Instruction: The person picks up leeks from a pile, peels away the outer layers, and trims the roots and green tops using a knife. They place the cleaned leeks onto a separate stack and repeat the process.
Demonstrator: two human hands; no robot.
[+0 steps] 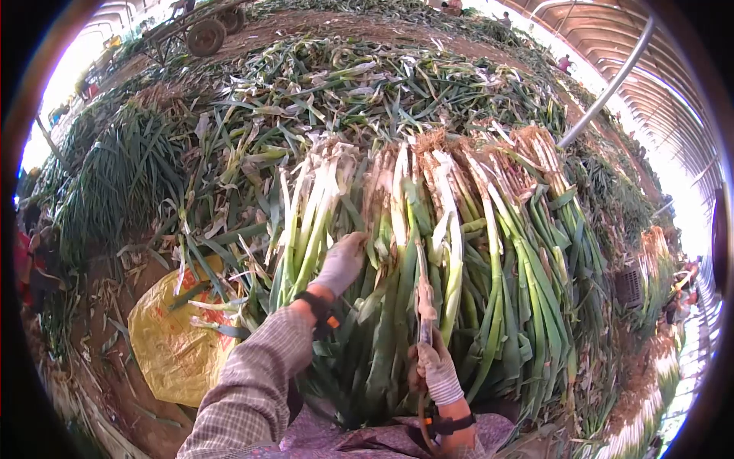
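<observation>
A wide row of green onions (497, 237) lies before me, white stalks and roots at the far end, green leaves toward me. My left hand (342, 262), in a light glove, has its fingers curled down at the stalks left of centre; its fingertips are hidden. My right hand (437, 369), in a striped glove, is closed around a long thin tool (425, 306) with a cord or hose at its near end. The tool points away from me over the leaves. Purple patterned cloth (382, 436) covers my lap.
A yellow sack (172, 344) lies at the left. Loose leaves (329, 92) cover the ground beyond the row. A wheeled cart (205, 37) stands at the far left. A metal pole (612, 84) slants at the right, near a dark crate (629, 288). People are at the edges.
</observation>
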